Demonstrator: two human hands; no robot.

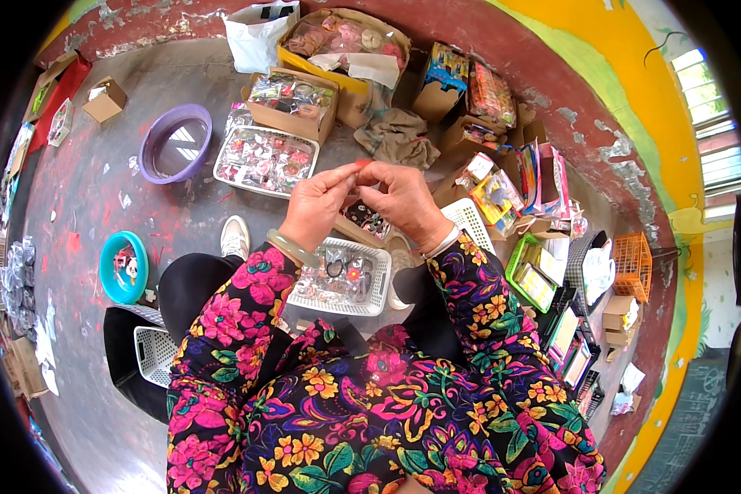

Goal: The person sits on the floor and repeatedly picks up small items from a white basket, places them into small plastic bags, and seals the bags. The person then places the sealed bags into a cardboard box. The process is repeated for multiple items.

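Floral top (379, 403), left hand (314, 206), right hand (405, 204), red piece (362, 163) between, axis unclear

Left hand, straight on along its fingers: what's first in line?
For the left hand, probably the small red piece at the fingertips, then almost at once the right hand; their depth order there is unclear from this one view.

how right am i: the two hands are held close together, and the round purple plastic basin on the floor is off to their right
Not quite: in the head view, the round purple plastic basin is off to the left of the hands. The left hand and right hand are held close together, as you say.
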